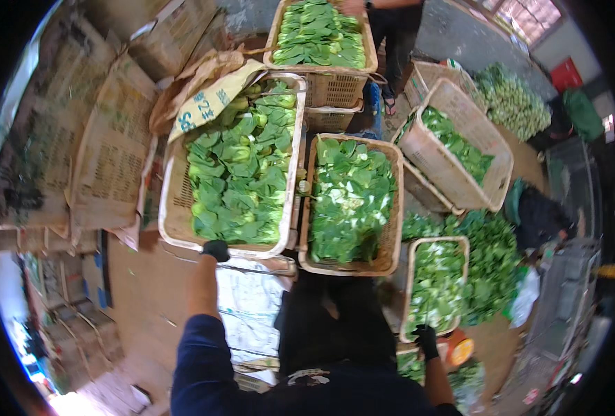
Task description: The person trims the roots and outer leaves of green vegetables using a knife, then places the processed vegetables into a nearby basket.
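My left hand point(216, 250), in a black glove, is closed on the near rim of a large plastic crate point(170, 201) full of leafy greens point(241, 173). My right hand point(426, 340), also black-gloved, looks closed at the near end of a smaller crate point(466, 260) on the right. A thin dark shape shows by its fingers, too blurred to name. Cut greens with pale stems point(435, 277) fill that crate. Between my hands, in front of my legs, stands another crate point(397, 201) of greens and pale pieces. A brown paper sack point(207, 104) overlaps the large crate's far left corner.
Another person's hand point(352, 7) is over a stacked crate of greens point(319, 35) at the far side. A tilted crate point(491, 139) stands at the right, with loose greens point(491, 256) on the floor nearer me. Flattened sacks point(113, 139) and stacked cartons point(85, 340) line the left.
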A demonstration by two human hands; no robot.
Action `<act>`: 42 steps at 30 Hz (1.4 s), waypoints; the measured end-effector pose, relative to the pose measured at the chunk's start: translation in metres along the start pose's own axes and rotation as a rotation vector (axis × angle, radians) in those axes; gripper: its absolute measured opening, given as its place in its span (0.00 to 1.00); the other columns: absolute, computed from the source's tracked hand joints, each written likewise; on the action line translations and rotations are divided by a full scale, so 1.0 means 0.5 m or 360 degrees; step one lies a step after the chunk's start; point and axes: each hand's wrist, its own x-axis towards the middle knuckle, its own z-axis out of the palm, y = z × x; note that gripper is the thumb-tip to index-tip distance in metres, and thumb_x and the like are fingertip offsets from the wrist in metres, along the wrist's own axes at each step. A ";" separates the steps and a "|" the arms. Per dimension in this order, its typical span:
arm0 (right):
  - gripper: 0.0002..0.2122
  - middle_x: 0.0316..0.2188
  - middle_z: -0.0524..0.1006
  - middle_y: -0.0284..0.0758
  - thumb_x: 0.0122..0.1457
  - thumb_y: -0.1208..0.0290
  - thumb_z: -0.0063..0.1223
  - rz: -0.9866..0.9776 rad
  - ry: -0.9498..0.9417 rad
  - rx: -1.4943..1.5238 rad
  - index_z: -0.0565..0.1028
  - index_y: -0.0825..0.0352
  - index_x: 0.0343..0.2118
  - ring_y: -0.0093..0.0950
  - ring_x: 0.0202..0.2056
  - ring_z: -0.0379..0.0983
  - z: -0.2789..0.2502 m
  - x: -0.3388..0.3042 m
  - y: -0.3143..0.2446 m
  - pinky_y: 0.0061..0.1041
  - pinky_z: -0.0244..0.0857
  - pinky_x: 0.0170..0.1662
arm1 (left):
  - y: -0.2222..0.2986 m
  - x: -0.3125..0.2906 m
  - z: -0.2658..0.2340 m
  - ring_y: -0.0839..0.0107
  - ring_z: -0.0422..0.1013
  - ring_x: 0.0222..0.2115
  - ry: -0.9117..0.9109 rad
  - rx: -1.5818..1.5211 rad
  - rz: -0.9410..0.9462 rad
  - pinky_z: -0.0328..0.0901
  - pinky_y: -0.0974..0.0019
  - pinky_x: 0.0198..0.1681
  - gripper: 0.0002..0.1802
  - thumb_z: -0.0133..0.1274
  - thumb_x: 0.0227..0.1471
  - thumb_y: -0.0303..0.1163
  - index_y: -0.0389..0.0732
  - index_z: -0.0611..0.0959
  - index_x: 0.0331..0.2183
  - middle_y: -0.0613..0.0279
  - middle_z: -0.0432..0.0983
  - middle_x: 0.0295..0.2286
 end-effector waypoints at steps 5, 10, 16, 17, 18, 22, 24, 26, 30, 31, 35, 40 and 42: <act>0.09 0.17 0.73 0.34 0.50 0.66 0.46 -0.0132 -0.0071 0.0030 0.73 0.67 0.26 0.24 0.13 0.68 0.013 0.028 0.061 0.22 0.61 0.15 | 0.134 -0.072 -0.066 0.58 0.72 0.36 0.0156 0.0131 0.0011 0.66 0.58 0.38 0.19 0.49 0.36 0.45 0.44 0.81 0.29 0.53 0.76 0.33; 0.10 0.21 0.75 0.34 0.51 0.65 0.47 -0.0220 -0.0175 0.0314 0.72 0.67 0.29 0.24 0.13 0.68 0.010 0.033 0.055 0.22 0.60 0.13 | 0.455 -0.128 -0.147 0.48 0.71 0.30 0.0302 -0.0461 0.0108 0.66 0.57 0.36 0.23 0.51 0.34 0.45 0.35 0.80 0.28 0.42 0.74 0.27; 0.10 0.23 0.76 0.37 0.50 0.69 0.52 -0.0141 -0.0296 0.0286 0.72 0.71 0.32 0.21 0.13 0.67 0.059 -0.012 -0.005 0.20 0.59 0.14 | 0.665 -0.206 -0.128 0.51 0.72 0.30 0.0129 -0.0922 0.0116 0.66 0.58 0.35 0.26 0.53 0.36 0.48 0.33 0.79 0.29 0.42 0.74 0.27; 0.10 0.23 0.76 0.37 0.49 0.70 0.52 -0.0164 -0.0342 0.0393 0.72 0.71 0.32 0.21 0.13 0.67 0.070 -0.001 -0.031 0.20 0.59 0.14 | 0.706 -0.213 -0.099 0.52 0.72 0.31 0.0194 -0.1049 0.0124 0.65 0.58 0.36 0.25 0.52 0.37 0.48 0.35 0.79 0.30 0.43 0.74 0.27; 0.10 0.22 0.76 0.38 0.49 0.70 0.52 -0.0189 -0.0410 0.0552 0.72 0.72 0.32 0.21 0.13 0.67 0.081 0.019 -0.065 0.20 0.59 0.15 | 0.735 -0.195 -0.084 0.52 0.72 0.31 0.0192 -0.0999 0.0151 0.65 0.57 0.36 0.24 0.52 0.38 0.49 0.37 0.80 0.29 0.45 0.75 0.28; 0.11 0.25 0.75 0.40 0.51 0.71 0.45 -0.0210 -0.0399 0.0373 0.71 0.72 0.35 0.25 0.17 0.70 0.129 0.107 -0.207 0.22 0.62 0.18 | 0.808 -0.147 -0.034 0.53 0.71 0.32 -0.0008 -0.0943 0.0182 0.65 0.57 0.36 0.22 0.52 0.39 0.45 0.38 0.77 0.34 0.49 0.75 0.29; 0.15 0.34 0.73 0.41 0.53 0.71 0.44 -0.0026 -0.0608 0.0840 0.67 0.72 0.43 0.30 0.30 0.72 0.193 0.123 -0.262 0.27 0.67 0.29 | 0.811 -0.146 -0.029 0.53 0.70 0.33 0.0085 -0.1175 0.0304 0.64 0.58 0.36 0.24 0.52 0.40 0.45 0.38 0.75 0.38 0.48 0.74 0.30; 0.18 0.39 0.71 0.40 0.52 0.72 0.46 -0.0160 -0.0795 0.1189 0.63 0.70 0.47 0.33 0.40 0.70 0.259 0.107 -0.294 0.33 0.66 0.41 | 0.784 -0.163 -0.025 0.55 0.70 0.35 0.0205 -0.1360 0.0585 0.64 0.61 0.38 0.26 0.52 0.42 0.42 0.35 0.72 0.42 0.46 0.72 0.34; 0.18 0.33 0.71 0.39 0.50 0.78 0.46 -0.0110 -0.0681 0.1247 0.61 0.71 0.45 0.33 0.37 0.71 0.338 0.072 -0.339 0.36 0.66 0.42 | 0.626 -0.201 0.004 0.66 0.67 0.40 0.0942 -0.1856 0.0358 0.60 0.65 0.45 0.25 0.56 0.41 0.29 0.34 0.70 0.43 0.53 0.71 0.39; 0.16 0.31 0.71 0.39 0.49 0.79 0.46 -0.0113 -0.0606 0.1107 0.61 0.72 0.43 0.32 0.35 0.71 0.349 0.064 -0.349 0.35 0.67 0.40 | 0.555 -0.205 0.012 0.66 0.66 0.41 0.1041 -0.1535 -0.0214 0.60 0.66 0.46 0.26 0.57 0.40 0.27 0.33 0.69 0.44 0.54 0.70 0.39; 0.09 0.22 0.69 0.33 0.44 0.79 0.47 0.0175 -0.0802 0.1383 0.66 0.71 0.31 0.25 0.25 0.68 0.395 0.019 -0.357 0.26 0.67 0.31 | 0.250 -0.141 0.026 0.70 0.67 0.32 0.1683 -0.1761 -0.0602 0.63 0.69 0.37 0.21 0.56 0.42 0.24 0.31 0.69 0.40 0.57 0.72 0.33; 0.06 0.17 0.65 0.31 0.45 0.77 0.46 0.0402 -0.0846 0.1575 0.67 0.69 0.28 0.24 0.16 0.64 0.471 -0.011 -0.316 0.22 0.60 0.18 | 0.058 0.033 0.056 0.72 0.65 0.15 0.0701 -0.2947 -0.0811 0.62 0.69 0.18 0.16 0.56 0.43 0.39 0.35 0.76 0.28 0.62 0.71 0.20; 0.06 0.16 0.64 0.32 0.45 0.79 0.45 0.0427 -0.0923 0.1581 0.67 0.69 0.28 0.24 0.15 0.63 0.490 -0.006 -0.309 0.21 0.59 0.17 | 0.038 0.080 0.077 0.72 0.66 0.17 0.0927 -0.2836 -0.0765 0.62 0.69 0.20 0.15 0.55 0.43 0.39 0.35 0.77 0.29 0.62 0.71 0.21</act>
